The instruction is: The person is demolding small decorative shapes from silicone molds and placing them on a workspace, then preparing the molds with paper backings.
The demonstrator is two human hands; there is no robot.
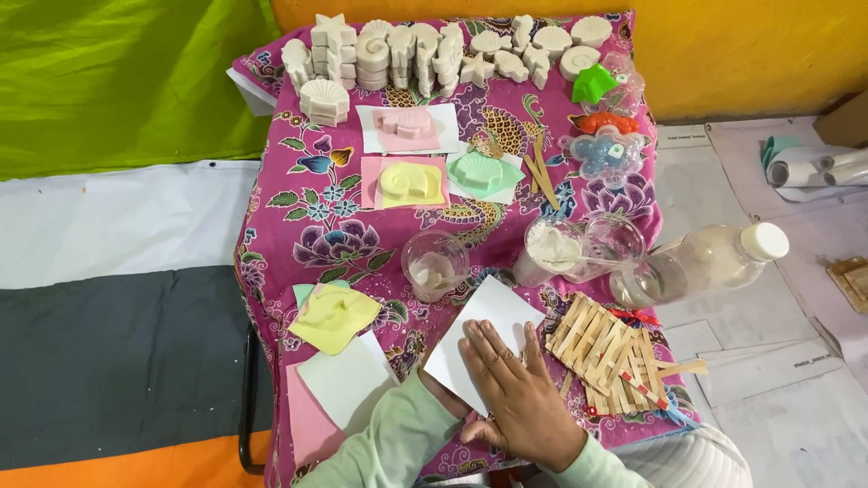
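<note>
Pale green sleeves come in over the near edge of the counter (271, 262), which is draped in a magenta flowered cloth. One hand (520, 393) lies flat, fingers spread, on a white paper square (488, 325) near the middle of that edge. Its grip is open, pressing rather than clasping. The other hand is mostly hidden beneath it, so its grip cannot be told. Which hand is left and which right cannot be told either.

Just right of the paper, at the near right corner, lies a mat of wooden sticks (601, 348). Left of the paper sit another white sheet (348, 380) on a pink sheet (307, 420), and a yellow mould (334, 316). Beyond the paper stands a clear cup (435, 264), then a cup of white powder (551, 248) and a plastic bottle (701, 262) lying over the right edge. Pink, yellow and green moulds rest mid-counter, and white plaster casts (407, 54) of shells and stars line the far edge.
</note>
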